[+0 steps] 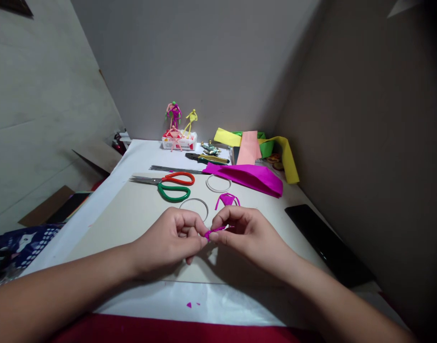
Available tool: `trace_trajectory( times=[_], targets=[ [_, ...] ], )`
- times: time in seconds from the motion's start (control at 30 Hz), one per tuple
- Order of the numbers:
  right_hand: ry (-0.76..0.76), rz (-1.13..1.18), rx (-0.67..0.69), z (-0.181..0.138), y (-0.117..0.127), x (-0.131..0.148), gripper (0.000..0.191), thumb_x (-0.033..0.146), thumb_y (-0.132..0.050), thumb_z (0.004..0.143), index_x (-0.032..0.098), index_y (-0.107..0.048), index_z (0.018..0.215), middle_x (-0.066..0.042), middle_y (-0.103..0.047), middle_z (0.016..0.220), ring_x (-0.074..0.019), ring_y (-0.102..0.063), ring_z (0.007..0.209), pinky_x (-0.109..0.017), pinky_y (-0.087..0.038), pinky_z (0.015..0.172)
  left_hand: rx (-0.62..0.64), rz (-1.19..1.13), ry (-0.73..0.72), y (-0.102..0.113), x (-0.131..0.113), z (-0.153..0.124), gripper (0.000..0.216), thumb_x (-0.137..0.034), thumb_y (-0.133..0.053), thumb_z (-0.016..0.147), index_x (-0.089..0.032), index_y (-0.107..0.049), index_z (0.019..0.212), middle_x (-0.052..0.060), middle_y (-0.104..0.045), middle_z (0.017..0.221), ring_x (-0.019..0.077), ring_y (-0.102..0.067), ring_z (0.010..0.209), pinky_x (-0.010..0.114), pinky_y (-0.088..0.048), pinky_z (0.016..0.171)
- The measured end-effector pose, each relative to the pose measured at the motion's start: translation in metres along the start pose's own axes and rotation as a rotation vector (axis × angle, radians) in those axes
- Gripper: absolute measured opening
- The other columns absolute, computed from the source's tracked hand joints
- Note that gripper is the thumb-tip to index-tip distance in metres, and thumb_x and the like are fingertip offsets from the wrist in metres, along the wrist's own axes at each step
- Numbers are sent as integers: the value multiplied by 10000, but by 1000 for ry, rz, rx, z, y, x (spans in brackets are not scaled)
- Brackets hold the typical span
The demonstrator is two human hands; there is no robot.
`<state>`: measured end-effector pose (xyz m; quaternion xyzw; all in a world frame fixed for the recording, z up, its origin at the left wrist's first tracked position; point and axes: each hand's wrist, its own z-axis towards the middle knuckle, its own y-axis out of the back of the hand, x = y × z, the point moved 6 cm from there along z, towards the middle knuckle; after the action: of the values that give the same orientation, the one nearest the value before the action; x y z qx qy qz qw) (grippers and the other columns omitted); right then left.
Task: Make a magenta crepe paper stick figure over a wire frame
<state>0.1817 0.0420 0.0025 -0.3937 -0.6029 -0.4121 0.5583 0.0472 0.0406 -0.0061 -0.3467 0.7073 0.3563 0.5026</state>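
My left hand [171, 238] and my right hand [245, 233] meet over a grey board [139, 219], both pinching a small magenta wrapped piece [214, 232] between thumb and fingertips. Just beyond my right hand lies a magenta wire shape [227, 200]. A wire ring [194, 206] lies right behind my left hand, and a white ring [218, 183] sits farther back. Scissors [170, 185] with one orange and one green handle lie left of the rings.
Folded magenta paper [250, 177], yellow, pink and green paper strips [256, 145], pliers [206, 158] and thin wires [173, 169] lie at the back. Small wrapped figures [178, 119] stand on a white box. A black phone [325, 243] lies at the right. Magenta scraps [189, 304] lie near me.
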Motion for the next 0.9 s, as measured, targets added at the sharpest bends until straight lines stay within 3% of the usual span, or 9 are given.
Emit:
trace_trajectory(
  times=[0.27,0.43,0.53,0.67,0.8,0.9],
  targets=[
    [-20,146,-107,3,1,-11,296,247,-827,602,163,-566,712,39,-573,641,-96,-519,589,-225,-407,560,-57,124,92,-1,1,1,145,-286,-652,771,-141,-657,773,-35,-564,457,81,-448,416,186,-311,424],
    [23,312,-55,1,-1,-10,219,317,-734,758,171,-595,844,27,-601,659,-102,-584,606,-244,-487,614,-74,40,20,5,-5,-1,184,-277,-661,779,-137,-609,672,-34,-570,506,70,-492,451,175,-347,461],
    [-13,378,-46,0,-3,-13,279,340,-740,755,175,-615,942,6,-621,744,-114,-598,654,-256,-521,612,-143,-9,-54,12,-9,-3,177,-258,-672,763,-139,-582,667,-48,-564,533,64,-506,464,165,-384,480],
    [-81,383,-2,0,-12,-16,326,337,-817,656,157,-648,868,6,-630,702,-101,-584,587,-234,-511,570,-223,46,-182,12,-15,-7,155,-224,-640,770,-145,-568,657,-58,-549,536,60,-499,467,152,-383,463],
    [-24,399,-85,-1,-10,-13,260,314,-824,642,154,-646,744,25,-618,621,-87,-566,543,-215,-493,556,-272,156,-212,11,-17,-9,119,-229,-622,786,-138,-611,710,-52,-555,500,62,-471,441,147,-331,419],
    [-14,378,-85,-2,-10,-12,221,299,-798,677,155,-636,720,27,-611,599,-87,-566,535,-206,-466,541,-187,102,-167,9,-15,-7,124,-245,-628,784,-133,-626,731,-50,-554,488,68,-487,446,154,-344,434]
  ],
)
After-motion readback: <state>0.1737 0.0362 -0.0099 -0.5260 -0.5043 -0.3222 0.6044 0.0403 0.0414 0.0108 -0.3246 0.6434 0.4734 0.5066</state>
